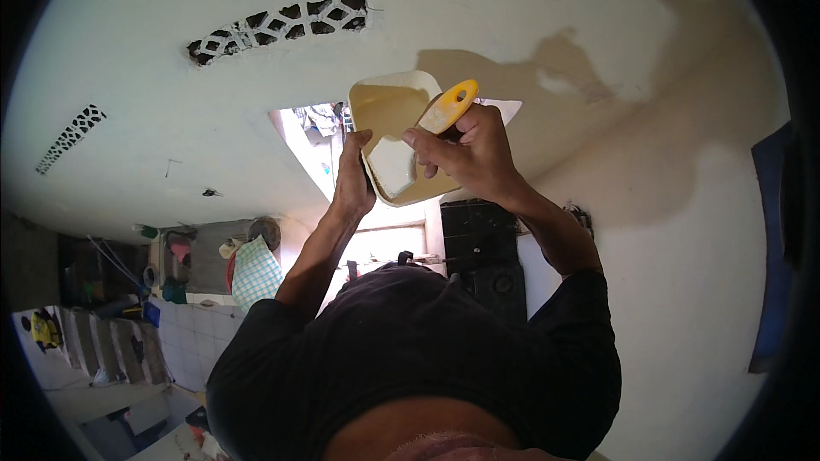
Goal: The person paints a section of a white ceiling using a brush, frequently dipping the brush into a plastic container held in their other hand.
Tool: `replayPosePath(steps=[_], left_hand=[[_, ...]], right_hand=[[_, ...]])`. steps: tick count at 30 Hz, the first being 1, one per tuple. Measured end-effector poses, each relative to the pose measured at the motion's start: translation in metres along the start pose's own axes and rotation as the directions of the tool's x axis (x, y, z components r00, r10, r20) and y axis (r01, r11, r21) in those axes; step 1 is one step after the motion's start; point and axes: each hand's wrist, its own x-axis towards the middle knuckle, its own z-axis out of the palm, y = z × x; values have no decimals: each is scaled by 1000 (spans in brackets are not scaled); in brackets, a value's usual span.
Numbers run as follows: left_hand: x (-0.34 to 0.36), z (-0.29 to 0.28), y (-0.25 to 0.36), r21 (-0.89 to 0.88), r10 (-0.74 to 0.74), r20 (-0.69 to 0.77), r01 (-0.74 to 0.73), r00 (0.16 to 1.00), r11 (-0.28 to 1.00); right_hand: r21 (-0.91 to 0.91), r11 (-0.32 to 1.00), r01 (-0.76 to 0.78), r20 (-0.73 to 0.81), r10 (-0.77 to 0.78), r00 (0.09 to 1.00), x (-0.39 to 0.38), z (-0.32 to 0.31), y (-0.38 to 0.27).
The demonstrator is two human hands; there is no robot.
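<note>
My left hand (353,172) grips a cream rectangular tub (395,90) by its left side, with the thumb over the rim. The tub is raised in front of the wall and tilted so that its inside shows. In my right hand (472,150) is a paintbrush (453,105), its yellow handle pointing up and to the right. The fingers close around the lower handle and hide part of the brush. Beneath them, inside the tub, lies a white patch (393,164); whether it is paint or the brush head is hard to tell.
A pale wall (547,0) spreads ahead, with a pierced vent block strip (295,21) high up and my shadow on the right. Behind the tub is a bright opening (320,132). A checked cloth (256,273) hangs at the left near a cluttered counter (213,243).
</note>
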Motion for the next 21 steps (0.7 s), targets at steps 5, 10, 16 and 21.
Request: replayPosePath(steps=[5, 10, 16, 21], left_hand=[[-3, 3, 2, 0, 18, -45, -18, 999, 1000], [-7, 6, 5, 61, 44, -93, -38, 995, 997], [-8, 7, 3, 87, 59, -61, -53, 996, 995], [-6, 10, -2, -7, 64, -127, -65, 990, 998]], right_hand=[[80, 995, -64, -15, 66, 998, 1, -18, -10], [-103, 991, -87, -219, 63, 974, 4, -51, -16], [-467, 884, 8, -241, -136, 961, 11, -61, 7], [-735, 673, 80, -133, -258, 957, 15, -41, -8]])
